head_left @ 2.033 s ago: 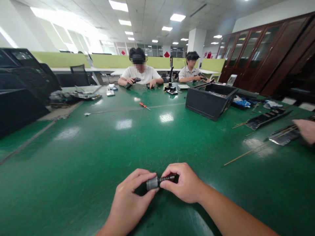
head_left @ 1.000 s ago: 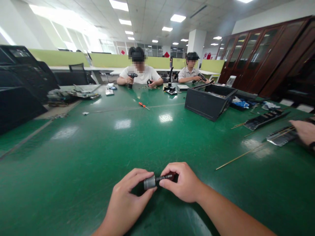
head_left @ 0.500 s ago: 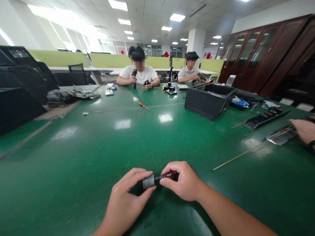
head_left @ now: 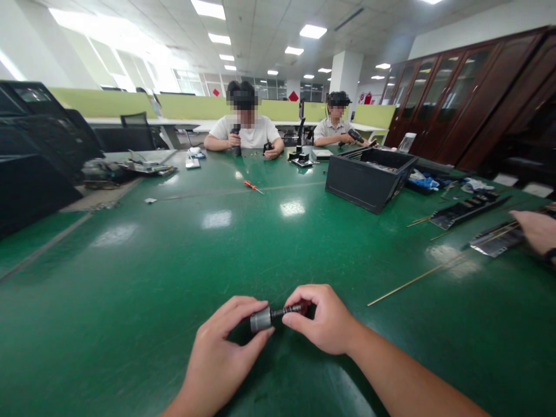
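Observation:
Low in the view, my left hand (head_left: 230, 344) grips a small motor (head_left: 260, 320) with a grey metal cylinder body, thumb below and fingers above. A thin dark shaft (head_left: 278, 313) runs from its right end toward my right hand (head_left: 324, 318). My right thumb and fingertips pinch the ridged, dark part of the shaft. Something dark red shows behind those fingers, mostly hidden by them. Both hands are just above the green table (head_left: 182, 255), with the motor lying almost level between them.
An orange screwdriver (head_left: 252, 186) lies ahead. Beyond it a black metal case (head_left: 354, 185) stands to the right. Thin brass rods (head_left: 412, 282) and dark metal channels lie near another person's hand (head_left: 534, 231). Scrap parts (head_left: 130, 168) are at left. Two people sit opposite, handling tools.
My hands and the motor have barely shifted, with the motor slightly left. The long brass rod at right has slid a little left and nearer. The person opposite has moved a hand to the right.

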A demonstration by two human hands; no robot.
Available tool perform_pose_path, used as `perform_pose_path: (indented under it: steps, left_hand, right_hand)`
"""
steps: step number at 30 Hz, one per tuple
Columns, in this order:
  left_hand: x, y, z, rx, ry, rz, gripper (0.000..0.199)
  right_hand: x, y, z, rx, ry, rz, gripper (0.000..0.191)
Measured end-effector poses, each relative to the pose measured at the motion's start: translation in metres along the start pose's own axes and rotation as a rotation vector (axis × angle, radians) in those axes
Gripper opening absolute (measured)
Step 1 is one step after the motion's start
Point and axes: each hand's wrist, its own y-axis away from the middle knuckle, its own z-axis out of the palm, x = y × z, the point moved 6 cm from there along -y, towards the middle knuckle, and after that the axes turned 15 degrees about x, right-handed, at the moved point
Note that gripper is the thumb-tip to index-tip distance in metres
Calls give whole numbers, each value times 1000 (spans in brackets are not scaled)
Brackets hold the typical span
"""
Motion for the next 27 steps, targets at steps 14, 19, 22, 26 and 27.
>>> perform_pose_path:
  steps: [14,19,22,26,27]
  left_hand:
    - [-5,1,0,-7,-13,-12,23]
    - [-4,1,0,-2,-22,-8,23]
    - [-4,2,-1,0,-18,-11,22]
    - [-4,2,0,-1,-14,-15,22]
    - [-4,1,0,-1,-14,-15,22]
  right_hand:
    - [-3,0,-1,20,-22,8,5]
    - [-5,-1,-3,28,-25,7,4]
    - [-3,-1,-3,27,-29,14,4]
    - [-1,0,-3,30,-33,31,4]
    - [-1,0,-3,30,-34,34,5]
